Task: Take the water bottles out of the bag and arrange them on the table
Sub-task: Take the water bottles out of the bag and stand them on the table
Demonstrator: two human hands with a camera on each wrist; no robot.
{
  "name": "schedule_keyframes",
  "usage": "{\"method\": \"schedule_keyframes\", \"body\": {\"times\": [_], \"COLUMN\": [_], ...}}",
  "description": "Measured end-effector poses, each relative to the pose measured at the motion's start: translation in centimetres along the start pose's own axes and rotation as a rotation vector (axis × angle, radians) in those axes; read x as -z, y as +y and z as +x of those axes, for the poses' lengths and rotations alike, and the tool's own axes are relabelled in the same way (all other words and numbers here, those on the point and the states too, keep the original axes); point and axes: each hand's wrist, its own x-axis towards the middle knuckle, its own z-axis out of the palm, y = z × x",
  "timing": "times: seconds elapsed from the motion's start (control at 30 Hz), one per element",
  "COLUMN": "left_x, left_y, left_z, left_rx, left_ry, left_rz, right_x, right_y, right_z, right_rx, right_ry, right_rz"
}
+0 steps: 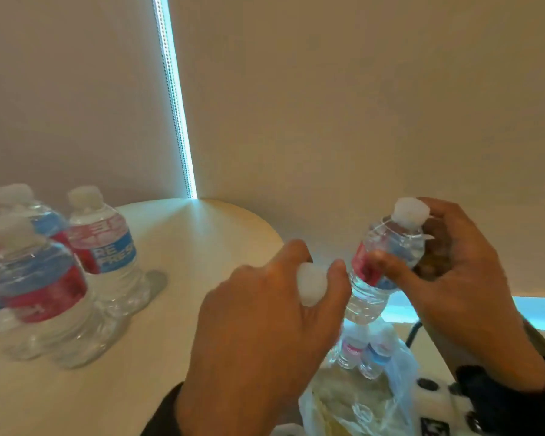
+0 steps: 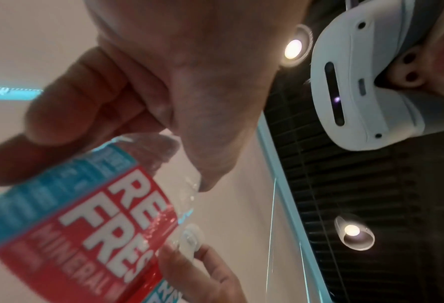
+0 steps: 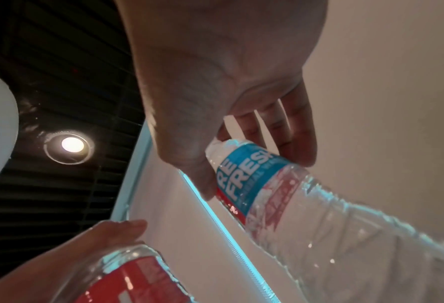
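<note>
Head view shows a pale round table (image 1: 202, 247) with a cluster of upright water bottles (image 1: 103, 247) near its left edge. Off its right edge, a plastic bag (image 1: 390, 388) still holds at least two. Each hand lifts one more: left hand (image 1: 265, 325) curled around a cap, right hand (image 1: 453, 262) gripping a bottle (image 1: 387, 247).

A pale cream table with a rounded far edge (image 1: 202, 234) carries a cluster of clear plastic water bottles with white caps and red-and-blue labels (image 1: 104, 247), standing upright and close together. They stand well to the left of the left hand (image 1: 265, 325), which hovers above the table's right edge.
</note>
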Motion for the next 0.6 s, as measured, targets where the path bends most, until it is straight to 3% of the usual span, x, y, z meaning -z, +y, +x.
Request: {"method": "schedule_keyframes", "body": {"times": [0.27,0.6], "left_x": [6.2,8.7], "left_y": [-4.5,-8.7], "left_z": [1.5,2.1], "left_rx": [0.086,0.209], "left_ry": [0.155,0.113], "left_rz": [0.128,0.423], "right_x": [-6.7,-16.9], "right_y": [-5.3,-6.4], "right_z": [3.2,5.2], "right_rx": [0.159,0.210], "right_ry": [-0.204,-0.390], "right_rz": [0.084,0.149]}}
